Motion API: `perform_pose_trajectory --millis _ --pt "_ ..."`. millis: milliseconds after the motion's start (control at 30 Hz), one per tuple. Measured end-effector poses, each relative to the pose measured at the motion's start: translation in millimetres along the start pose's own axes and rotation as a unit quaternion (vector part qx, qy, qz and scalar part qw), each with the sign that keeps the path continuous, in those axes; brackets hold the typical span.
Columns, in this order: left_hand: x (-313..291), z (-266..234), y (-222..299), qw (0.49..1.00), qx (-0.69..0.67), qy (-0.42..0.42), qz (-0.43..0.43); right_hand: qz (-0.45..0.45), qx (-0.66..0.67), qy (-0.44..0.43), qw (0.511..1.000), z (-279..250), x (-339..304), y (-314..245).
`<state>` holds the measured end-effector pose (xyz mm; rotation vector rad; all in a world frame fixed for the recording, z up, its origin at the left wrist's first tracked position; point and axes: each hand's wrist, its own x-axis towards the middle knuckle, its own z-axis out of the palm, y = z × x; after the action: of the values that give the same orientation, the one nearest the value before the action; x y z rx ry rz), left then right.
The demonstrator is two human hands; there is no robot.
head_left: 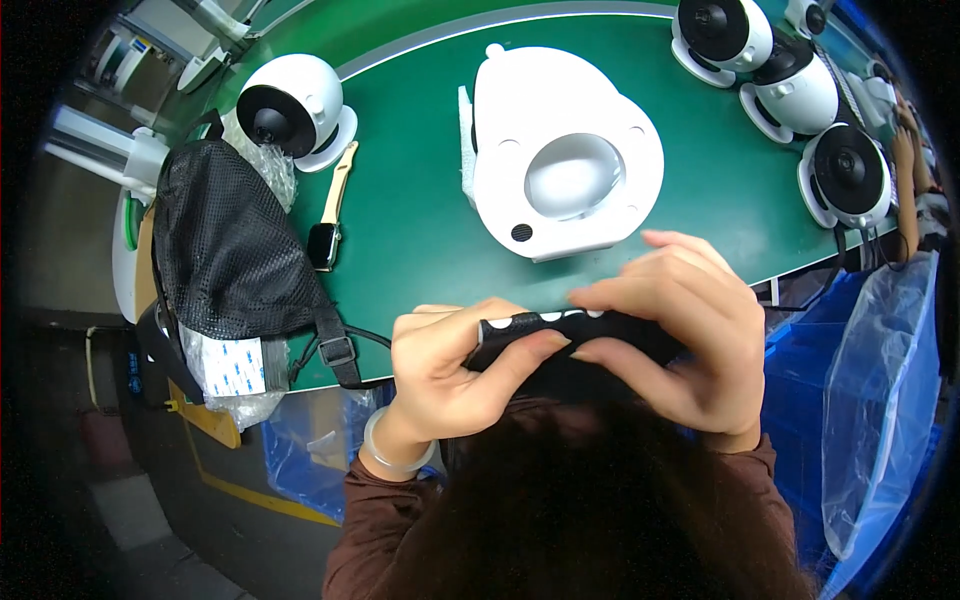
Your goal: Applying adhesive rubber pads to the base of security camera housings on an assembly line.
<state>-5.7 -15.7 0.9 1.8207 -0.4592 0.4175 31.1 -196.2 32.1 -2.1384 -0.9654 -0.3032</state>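
Between my two hands is a black strip (525, 325) with a row of white round dots along its upper edge. My left hand (440, 365) is closed on the left end, its thumb pressing from below. The thumb and fingers of my right hand (705, 330) curve around the right part, with the index fingertip near the white dots. Dark hair hides the area below the strip. Just beyond my hands, a white rounded housing (500, 130) with a large oval recess lies on the green table (410, 230).
On the left are a black mesh bag (235, 240), a smartwatch (324, 245) with a cream strap and a white camera device (297, 95). Several similar devices (850, 170) stand at the right. Blue bins with plastic liners (865, 400) are below the table edge. Other people's arms (905, 180) show at far right.
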Motion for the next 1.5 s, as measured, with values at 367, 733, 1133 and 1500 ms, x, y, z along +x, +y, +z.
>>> perform_pose_trajectory --millis 367,733,1133,1500 --pt "-2.0 9.8 6.6 0.987 0.149 -0.018 0.056 0.005 0.079 0.082 0.993 5.9 2.7 -0.6" --pt "-0.4 12.3 11.2 0.982 0.186 -0.005 0.025 -0.042 -0.024 0.145 0.988 15.1 0.6 -4.2" --pt "-0.4 8.8 11.8 0.981 0.184 -0.030 0.055 -0.050 0.016 0.124 0.991 15.2 3.7 0.1" --pt "-6.4 6.7 -1.8 0.993 0.103 0.036 -0.045 0.047 0.001 0.234 0.971 3.7 -6.8 17.7"
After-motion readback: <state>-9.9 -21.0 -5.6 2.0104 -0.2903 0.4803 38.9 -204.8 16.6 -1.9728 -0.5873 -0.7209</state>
